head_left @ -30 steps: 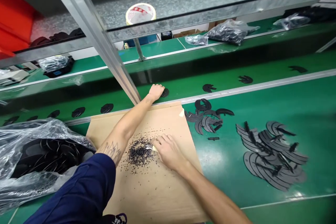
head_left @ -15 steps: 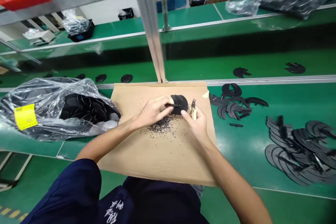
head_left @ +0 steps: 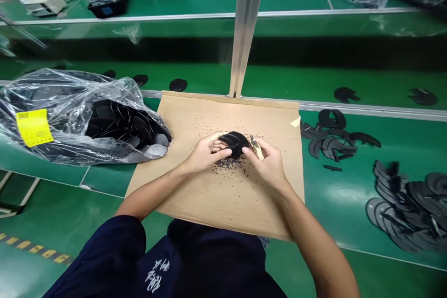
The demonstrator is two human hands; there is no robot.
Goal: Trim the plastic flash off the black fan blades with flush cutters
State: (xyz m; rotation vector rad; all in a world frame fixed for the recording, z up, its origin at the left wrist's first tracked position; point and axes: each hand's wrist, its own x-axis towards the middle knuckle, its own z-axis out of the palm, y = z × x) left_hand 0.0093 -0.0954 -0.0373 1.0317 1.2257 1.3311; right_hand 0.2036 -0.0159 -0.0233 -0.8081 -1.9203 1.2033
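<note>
In the head view, a black rounded part (head_left: 235,142) is being gripped in the left hand (head_left: 203,155), its opposite edge being touched by the thumb of the right hand (head_left: 271,164). Pale-handled cutters (head_left: 257,150) are being grasped in the latter, while black scraps (head_left: 228,165) are being supported on cardboard (head_left: 213,205) beneath both hands.

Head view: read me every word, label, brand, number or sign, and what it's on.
Nothing reads clearly.
Yellow label on the plastic bag: any print too small.
White characters on the dark blue clothing: visible, too blurred to quote.
Blue tag on the black bin: too small.
Cutters in the right hand: no lettering discernible.
</note>
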